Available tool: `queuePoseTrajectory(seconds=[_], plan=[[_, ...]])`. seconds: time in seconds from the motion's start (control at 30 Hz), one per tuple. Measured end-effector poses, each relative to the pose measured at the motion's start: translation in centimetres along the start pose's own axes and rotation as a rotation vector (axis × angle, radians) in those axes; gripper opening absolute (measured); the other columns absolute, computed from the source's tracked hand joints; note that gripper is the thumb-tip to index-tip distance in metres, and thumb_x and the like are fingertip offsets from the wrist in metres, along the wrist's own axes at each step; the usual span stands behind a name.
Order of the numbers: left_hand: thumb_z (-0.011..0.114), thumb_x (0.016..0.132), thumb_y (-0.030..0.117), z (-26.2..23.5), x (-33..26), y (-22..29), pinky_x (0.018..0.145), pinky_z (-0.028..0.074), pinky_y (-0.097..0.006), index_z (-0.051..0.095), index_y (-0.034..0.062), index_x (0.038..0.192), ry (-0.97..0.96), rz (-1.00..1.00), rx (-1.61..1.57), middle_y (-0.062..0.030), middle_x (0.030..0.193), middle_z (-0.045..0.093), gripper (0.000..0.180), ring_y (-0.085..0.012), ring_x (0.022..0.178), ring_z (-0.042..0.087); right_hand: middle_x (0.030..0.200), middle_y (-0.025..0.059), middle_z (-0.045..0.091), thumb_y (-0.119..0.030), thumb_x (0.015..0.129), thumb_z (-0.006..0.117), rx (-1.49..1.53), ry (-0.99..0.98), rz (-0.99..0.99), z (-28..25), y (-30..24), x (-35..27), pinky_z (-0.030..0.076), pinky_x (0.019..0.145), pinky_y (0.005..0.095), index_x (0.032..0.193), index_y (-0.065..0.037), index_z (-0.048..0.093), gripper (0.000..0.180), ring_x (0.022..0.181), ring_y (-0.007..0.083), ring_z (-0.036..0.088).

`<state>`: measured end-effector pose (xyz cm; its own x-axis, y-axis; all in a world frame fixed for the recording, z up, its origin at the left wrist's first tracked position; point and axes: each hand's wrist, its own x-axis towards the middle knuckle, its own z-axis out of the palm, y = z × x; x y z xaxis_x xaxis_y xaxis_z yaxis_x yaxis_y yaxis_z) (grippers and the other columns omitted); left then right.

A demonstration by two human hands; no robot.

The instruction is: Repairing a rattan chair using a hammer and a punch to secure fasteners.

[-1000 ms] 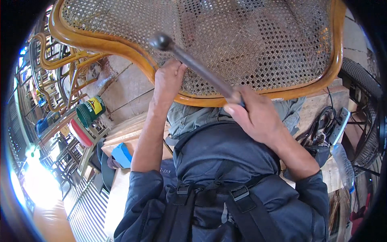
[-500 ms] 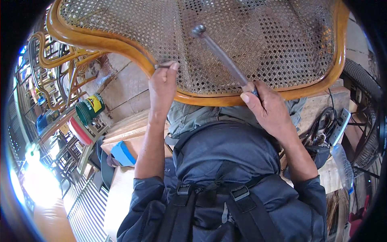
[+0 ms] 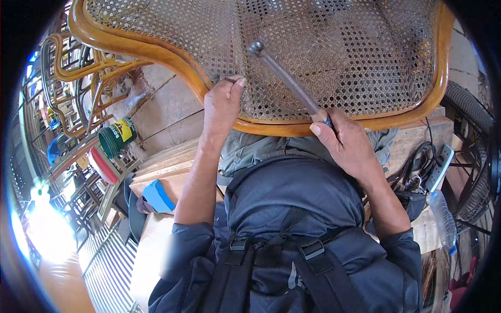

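Floor [image 3: 167,117]: pale and jointed, lying beyond and left of your left fingers.
Left hand [image 3: 222,107]: your thumb and forefinger are pinched together, the rest curled in; a slim dark piece [image 3: 228,80] seems to be between them, but your fingers cover most of it, so you cannot tell what it is.
Right hand [image 3: 348,138]: your fingers are wrapped around the grip of the metal tool [image 3: 287,78], with no gap showing.
Tool's long axis: it slants away from your right fingers, forward and to the left, toward the side where your left fingers work.
Rounded head: it sits just beyond and a little right of your left fingertips, apart from them; your left hand is the nearer one. How high it hangs over the weave you cannot tell.
Tool's look: dark, dull steel shaft, knob-like shiny end, paler band by your right thumb.
Glossy frame [image 3: 141,49]: amber-brown, curved, its inner edge just beside your left fingertips, its near rail passing by your right hand.
Woven panel [image 3: 308,31]: open cane mesh with small holes, brownish in patches, spreading forward and right from your left fingers.
Farther left: a green bucket [image 3: 108,143] and a blue block [image 3: 158,197], well apart from your left fingers.
Farther right: a clear bottle [image 3: 443,221], beyond your right wrist.
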<state>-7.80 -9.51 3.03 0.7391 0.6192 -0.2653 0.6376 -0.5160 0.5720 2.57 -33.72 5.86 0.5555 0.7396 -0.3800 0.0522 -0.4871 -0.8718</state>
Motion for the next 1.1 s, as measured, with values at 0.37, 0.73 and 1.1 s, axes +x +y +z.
queuePoseTrajectory(seconds=[0.37,0.73,1.1], plan=[[0.059,0.087,0.019,0.3,0.6,-1.4,0.065,0.047,-0.043,0.061,-0.0005,0.080,0.008,0.243,0.100,-0.0204,0.079,0.059,0.021,-0.0384,0.075,0.059,0.069,0.0210,0.056,-0.041,0.090,0.055,0.134,0.019,-0.211,-0.6,-3.4,-0.6,0.045,0.059,0.0441,0.085,0.000,0.052,0.041,0.068,0.0406,0.059],[0.060,0.086,0.017,0.2,0.7,-1.7,0.062,0.046,-0.045,0.060,-0.0008,0.075,-0.005,0.312,0.137,-0.0216,0.076,0.057,0.020,-0.0391,0.073,0.058,0.072,0.0224,0.061,-0.040,0.090,0.053,-0.105,-0.094,-0.094,0.6,-2.5,0.5,0.048,0.060,0.0466,0.088,0.000,0.053,0.039,0.069,0.0408,0.061],[0.056,0.090,0.019,-0.1,-1.5,-0.9,0.068,0.048,-0.031,0.064,-0.0017,0.095,-0.008,-0.005,-0.152,-0.0156,0.081,0.064,0.023,-0.0229,0.072,0.062,0.067,0.0218,0.056,-0.037,0.090,0.055,-0.063,0.014,-0.009,-1.0,-1.0,-0.4,0.044,0.058,0.0441,0.083,0.001,0.051,0.039,0.066,0.0407,0.059]])
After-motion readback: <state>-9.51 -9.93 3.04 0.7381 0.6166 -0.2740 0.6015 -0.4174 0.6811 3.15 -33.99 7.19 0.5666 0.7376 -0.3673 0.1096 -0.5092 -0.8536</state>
